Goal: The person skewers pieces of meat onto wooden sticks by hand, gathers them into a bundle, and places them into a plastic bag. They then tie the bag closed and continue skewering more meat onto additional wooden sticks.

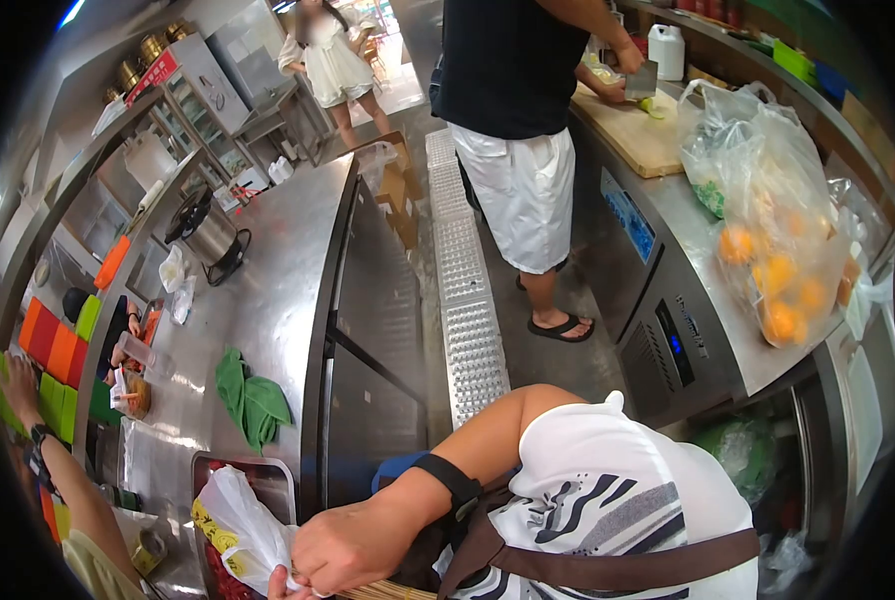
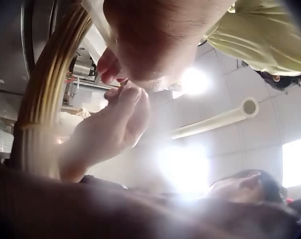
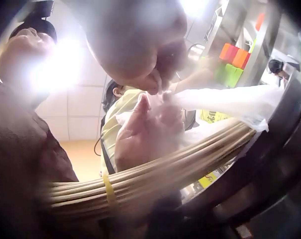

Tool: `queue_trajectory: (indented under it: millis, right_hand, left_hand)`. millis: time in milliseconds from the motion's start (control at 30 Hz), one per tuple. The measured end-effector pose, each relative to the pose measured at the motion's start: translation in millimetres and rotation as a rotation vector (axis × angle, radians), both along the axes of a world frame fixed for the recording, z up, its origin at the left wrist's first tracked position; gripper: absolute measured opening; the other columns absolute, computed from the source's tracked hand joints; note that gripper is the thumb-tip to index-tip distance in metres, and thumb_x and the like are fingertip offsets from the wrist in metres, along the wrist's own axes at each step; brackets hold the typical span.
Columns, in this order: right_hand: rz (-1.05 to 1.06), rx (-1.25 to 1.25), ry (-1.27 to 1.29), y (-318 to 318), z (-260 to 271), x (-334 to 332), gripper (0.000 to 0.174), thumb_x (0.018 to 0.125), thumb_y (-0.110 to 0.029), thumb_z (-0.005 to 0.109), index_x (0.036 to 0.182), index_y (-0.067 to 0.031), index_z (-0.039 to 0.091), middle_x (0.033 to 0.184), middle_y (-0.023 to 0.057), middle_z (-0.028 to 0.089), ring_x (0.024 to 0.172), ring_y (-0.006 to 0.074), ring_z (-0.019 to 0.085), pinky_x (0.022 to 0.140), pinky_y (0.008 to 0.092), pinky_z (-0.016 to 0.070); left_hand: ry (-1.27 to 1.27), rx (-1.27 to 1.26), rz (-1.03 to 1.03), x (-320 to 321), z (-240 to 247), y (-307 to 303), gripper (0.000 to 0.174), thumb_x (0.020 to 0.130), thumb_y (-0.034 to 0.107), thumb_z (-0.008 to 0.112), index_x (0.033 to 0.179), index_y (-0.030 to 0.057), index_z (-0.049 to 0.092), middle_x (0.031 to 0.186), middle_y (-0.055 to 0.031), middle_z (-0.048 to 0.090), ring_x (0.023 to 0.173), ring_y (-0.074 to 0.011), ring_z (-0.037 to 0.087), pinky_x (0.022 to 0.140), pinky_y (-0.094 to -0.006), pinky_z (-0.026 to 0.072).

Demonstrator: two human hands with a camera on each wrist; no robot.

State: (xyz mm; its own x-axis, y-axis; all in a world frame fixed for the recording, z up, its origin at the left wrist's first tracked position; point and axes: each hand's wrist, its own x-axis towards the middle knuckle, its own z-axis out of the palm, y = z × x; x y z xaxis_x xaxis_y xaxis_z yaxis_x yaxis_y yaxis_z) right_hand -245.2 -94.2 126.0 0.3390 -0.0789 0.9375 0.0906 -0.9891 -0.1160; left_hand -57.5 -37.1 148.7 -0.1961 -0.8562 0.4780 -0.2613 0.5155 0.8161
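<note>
My right hand and the fingertips of my left hand meet at the lower edge of the head view. Between them they pinch the gathered end of a white plastic bag with yellow print. In the right wrist view, the bag stretches away from the joined fingertips. A bundle of thin bamboo skewers, bound with a yellow rubber band, lies just below the hands. The same skewers rise along the left of the left wrist view.
Under the bag is a metal tray on the steel counter, with a green cloth and kettle farther along. A person in black cuts on a board; a bag of oranges stands nearby. Another person's arm reaches in at left.
</note>
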Motion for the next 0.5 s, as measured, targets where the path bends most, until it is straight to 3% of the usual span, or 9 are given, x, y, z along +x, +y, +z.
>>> queue_trajectory:
  millis: [67,200,267,367,400,433,500]
  right_hand:
    - [0.080,-0.033,0.063,3,1,-5,0.009,0.069,-0.005,0.058,0.075,-0.0035,0.052,0.076,0.0116,0.051,0.073,0.0300,0.052,0.064,0.0373,0.0411]
    - [0.207,0.077,-0.094,-1,15,7,0.011,0.070,-0.001,0.053,0.081,-0.0032,0.053,0.083,0.0128,0.052,0.081,0.0315,0.051,0.071,0.0384,0.0414]
    - [0.347,0.234,-0.091,-14,21,17,0.020,0.071,0.003,0.048,0.090,-0.0020,0.053,0.087,0.0128,0.053,0.085,0.0335,0.051,0.078,0.0397,0.0407]
    - [0.212,0.234,-0.156,-19,28,24,0.020,0.077,0.002,0.043,0.096,0.0014,0.048,0.090,0.0123,0.052,0.091,0.0322,0.051,0.084,0.0377,0.0381]
    - [0.213,0.247,-0.282,-21,34,31,0.022,0.076,0.004,0.040,0.093,-0.0004,0.053,0.086,0.0111,0.053,0.087,0.0285,0.052,0.079,0.0369,0.0412]
    - [0.247,0.236,-0.259,-26,36,33,0.022,0.076,0.004,0.040,0.093,-0.0004,0.053,0.086,0.0111,0.053,0.087,0.0285,0.052,0.079,0.0369,0.0412]
    - [0.540,0.521,0.126,-39,39,33,0.025,0.077,0.003,0.040,0.099,0.0002,0.053,0.090,0.0121,0.055,0.089,0.0274,0.054,0.079,0.0351,0.0424]
  left_hand:
    - [0.014,-0.018,-0.025,2,2,3,0.009,0.081,0.001,0.061,0.089,-0.0040,0.059,0.111,-0.0185,0.054,0.095,-0.0248,0.055,0.082,-0.0327,0.0436]
    - [-0.506,-0.374,0.212,-8,14,9,0.007,0.075,-0.005,0.062,0.079,0.0010,0.062,0.107,-0.0180,0.056,0.095,-0.0300,0.057,0.081,-0.0355,0.0449]
    - [-0.479,-0.406,0.258,-19,26,10,0.007,0.074,-0.005,0.061,0.077,0.0011,0.062,0.104,-0.0173,0.057,0.093,-0.0301,0.057,0.080,-0.0360,0.0457]
    - [-0.497,-0.451,0.263,-21,33,11,0.009,0.071,-0.006,0.060,0.074,0.0016,0.061,0.097,-0.0162,0.059,0.090,-0.0303,0.058,0.078,-0.0366,0.0469]
    - [-0.537,-0.467,0.218,-19,33,10,0.010,0.070,-0.007,0.060,0.074,0.0018,0.061,0.094,-0.0158,0.060,0.088,-0.0303,0.059,0.077,-0.0367,0.0472]
    - [-0.571,-0.484,0.185,-18,33,10,0.011,0.068,-0.007,0.060,0.074,0.0021,0.061,0.091,-0.0155,0.061,0.086,-0.0304,0.059,0.076,-0.0368,0.0476]
    - [-0.628,-0.548,0.167,-19,35,8,0.013,0.060,-0.006,0.061,0.070,0.0024,0.061,0.083,-0.0128,0.062,0.080,-0.0308,0.060,0.074,-0.0367,0.0477]
